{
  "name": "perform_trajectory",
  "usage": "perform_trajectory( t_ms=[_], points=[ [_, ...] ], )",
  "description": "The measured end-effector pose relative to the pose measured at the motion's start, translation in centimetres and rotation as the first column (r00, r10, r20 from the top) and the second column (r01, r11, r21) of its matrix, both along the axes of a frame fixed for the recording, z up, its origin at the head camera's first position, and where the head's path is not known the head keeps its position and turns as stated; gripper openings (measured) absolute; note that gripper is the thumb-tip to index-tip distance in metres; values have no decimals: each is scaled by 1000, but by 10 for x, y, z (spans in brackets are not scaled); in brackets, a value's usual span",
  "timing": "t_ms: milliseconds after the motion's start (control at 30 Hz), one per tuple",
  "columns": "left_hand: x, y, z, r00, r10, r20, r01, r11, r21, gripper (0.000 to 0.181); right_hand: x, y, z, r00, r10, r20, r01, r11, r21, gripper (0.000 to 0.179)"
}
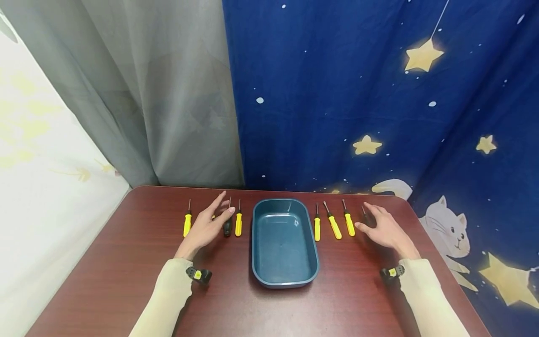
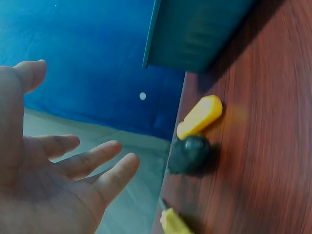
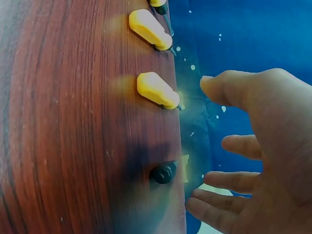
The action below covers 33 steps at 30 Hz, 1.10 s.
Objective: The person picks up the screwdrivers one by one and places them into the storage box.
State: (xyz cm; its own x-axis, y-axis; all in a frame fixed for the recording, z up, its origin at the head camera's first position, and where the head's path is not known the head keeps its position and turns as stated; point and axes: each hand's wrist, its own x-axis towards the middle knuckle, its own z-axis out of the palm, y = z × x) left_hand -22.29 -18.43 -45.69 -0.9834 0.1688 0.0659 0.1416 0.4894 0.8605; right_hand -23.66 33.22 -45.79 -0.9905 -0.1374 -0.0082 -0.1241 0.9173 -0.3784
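My left hand [image 1: 205, 229] hovers over the left row of screwdrivers, fingers spread and nothing held. Beside its fingertips are a black-handled screwdriver [image 1: 228, 228] and a yellow-handled screwdriver [image 1: 238, 225]; another yellow screwdriver [image 1: 187, 225] lies to its left, and one more is mostly hidden beneath the hand. In the left wrist view, the palm [image 2: 53, 190] is bare. My right hand [image 1: 386, 229] is held, fingers apart, over a black screwdriver [image 3: 163, 173] that it partly covers in the head view. Left of that hand lie three yellow screwdrivers, the nearest [image 1: 349, 224] close to the thumb.
Between the two rows stands a blue rectangular tray [image 1: 284, 284] with raised walls. All of it rests on a dark red-brown wooden table [image 1: 227, 309]. Grey and blue star-printed curtains [image 1: 320, 93] hang right behind the table's far edge.
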Motion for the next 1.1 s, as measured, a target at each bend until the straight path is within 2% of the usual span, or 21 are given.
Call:
perform_trajectory(
  t_ms=[233,567,733,1100],
  points=[
    [-7,15,-5,999,-13,33,12,999,32,68,-8,-1,-6,1000,-27,-3,27,1000,-15,84],
    [-14,31,-11,997,-26,75,13,986,167,60,-19,0,-11,997,-79,-25,78,996,-31,73],
    [-15,41,-14,995,-17,93,-4,975,224,55,-23,-1,-12,994,-99,-53,97,995,-39,66],
    [-16,57,-17,990,-2,138,-37,959,280,52,-28,2,-16,988,-150,-36,149,988,-36,54]
  ],
)
